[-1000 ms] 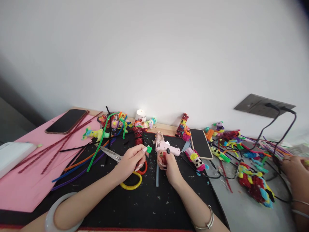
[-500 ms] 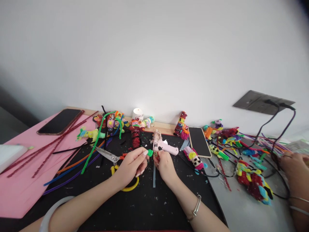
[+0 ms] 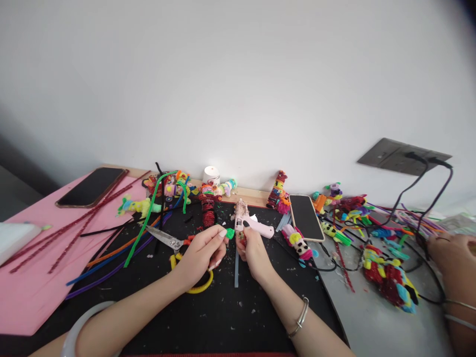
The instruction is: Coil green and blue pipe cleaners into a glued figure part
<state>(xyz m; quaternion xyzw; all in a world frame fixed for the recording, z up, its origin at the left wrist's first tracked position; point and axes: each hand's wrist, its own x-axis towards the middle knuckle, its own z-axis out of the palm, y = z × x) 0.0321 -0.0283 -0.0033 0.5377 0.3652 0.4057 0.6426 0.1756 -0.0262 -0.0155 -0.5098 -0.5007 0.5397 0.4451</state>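
Head view, mid-frame: my left hand (image 3: pixel 201 255) pinched a green piece (image 3: pixel 230 233), my right hand (image 3: pixel 255 252) a mostly hidden small item (image 3: pixel 241 237); the right edge cropped a co-worker's hand (image 3: pixel 451 255).

The person's bare left forearm (image 3: pixel 137 308) rises slantwise from the lower left and the bare right forearm (image 3: pixel 284 300) from the lower right, so that the left hand (image 3: pixel 201 254), its pale-nailed fingertips pinched, and the right hand (image 3: pixel 256 254), its dark-nailed thumb pointing forward over curled fingers, stand near each other.
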